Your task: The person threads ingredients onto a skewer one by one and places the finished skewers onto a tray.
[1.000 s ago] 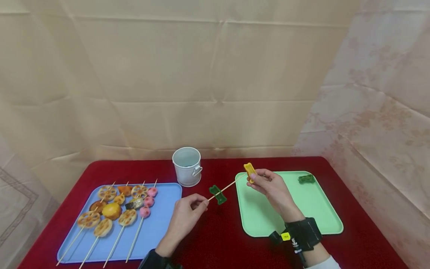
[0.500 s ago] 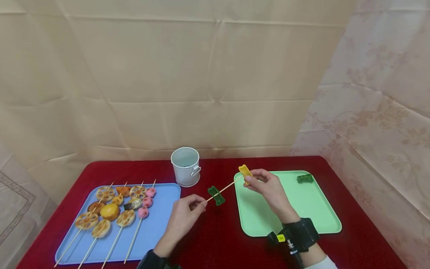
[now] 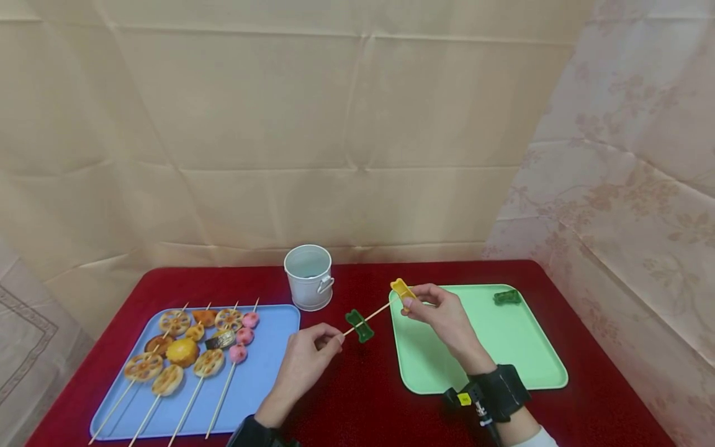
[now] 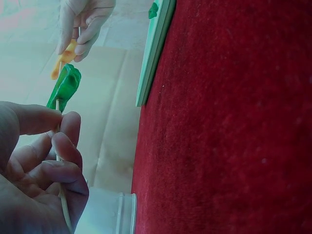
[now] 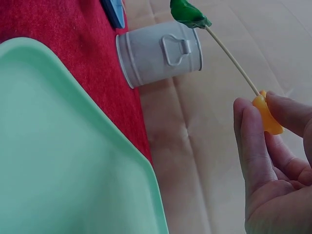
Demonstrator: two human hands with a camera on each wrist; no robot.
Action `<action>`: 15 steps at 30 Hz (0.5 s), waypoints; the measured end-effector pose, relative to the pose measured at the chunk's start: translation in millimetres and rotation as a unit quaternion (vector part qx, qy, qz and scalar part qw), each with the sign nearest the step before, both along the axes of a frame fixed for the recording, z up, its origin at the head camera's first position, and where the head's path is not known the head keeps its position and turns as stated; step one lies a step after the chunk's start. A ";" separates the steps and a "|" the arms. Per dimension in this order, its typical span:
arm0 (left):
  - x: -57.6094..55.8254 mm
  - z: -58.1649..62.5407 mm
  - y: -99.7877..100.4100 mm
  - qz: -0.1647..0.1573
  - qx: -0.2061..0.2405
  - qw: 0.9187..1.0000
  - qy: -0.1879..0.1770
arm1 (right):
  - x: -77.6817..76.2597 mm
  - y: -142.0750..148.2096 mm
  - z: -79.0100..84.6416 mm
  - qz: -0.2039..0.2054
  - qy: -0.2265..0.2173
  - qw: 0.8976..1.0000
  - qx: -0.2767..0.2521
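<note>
My left hand (image 3: 307, 360) pinches a thin wooden skewer (image 3: 382, 308) between thumb and fingers; its lower end runs back under the palm in the left wrist view. Threaded partway along it is a curved, glossy green piece (image 3: 364, 334) that looks like a slice of bell pepper. With thumb and fingertips my right hand (image 3: 444, 320) pinches a similar yellow piece (image 3: 400, 288) at the skewer's far end. In the right wrist view the skewer meets the edge of this yellow piece (image 5: 267, 117). Both hands are raised over the red cloth.
On the left, a blue tray (image 3: 262, 397) bears several skewers of lotus root slices, pink balls and other food. A white metal pail (image 3: 313, 292) stands at the back middle. To the right lies a light green tray (image 3: 530, 347) with another green piece (image 3: 507, 297).
My right hand has moved slightly left and down, bringing the yellow piece along the skewer nearer the green piece. The left hand keeps its hold almost in place.
</note>
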State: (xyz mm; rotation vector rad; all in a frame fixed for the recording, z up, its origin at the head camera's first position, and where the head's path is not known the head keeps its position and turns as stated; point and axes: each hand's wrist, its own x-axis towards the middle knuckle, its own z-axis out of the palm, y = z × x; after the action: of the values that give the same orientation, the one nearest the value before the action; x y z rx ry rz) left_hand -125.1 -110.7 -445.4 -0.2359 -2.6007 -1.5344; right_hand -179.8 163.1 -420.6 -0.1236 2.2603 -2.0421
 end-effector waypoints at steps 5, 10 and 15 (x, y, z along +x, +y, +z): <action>0.0 0.0 -0.9 -0.007 0.001 1.000 -0.003 | 0.4 0.2 0.3 0.001 -0.004 1.000 -0.002; 0.3 -0.6 -1.6 -0.012 0.000 1.000 -0.004 | 0.0 0.1 -0.3 0.006 -0.016 1.000 -0.011; 1.0 -0.8 0.5 -0.007 0.005 1.000 0.000 | 1.5 -0.3 -0.8 0.006 -0.026 1.000 -0.006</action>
State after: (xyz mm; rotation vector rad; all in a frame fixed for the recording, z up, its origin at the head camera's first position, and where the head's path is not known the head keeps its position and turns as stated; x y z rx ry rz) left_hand -124.2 -110.3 -446.2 -0.2550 -2.5967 -1.5502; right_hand -178.3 162.9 -421.4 -0.0838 2.2104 -2.0289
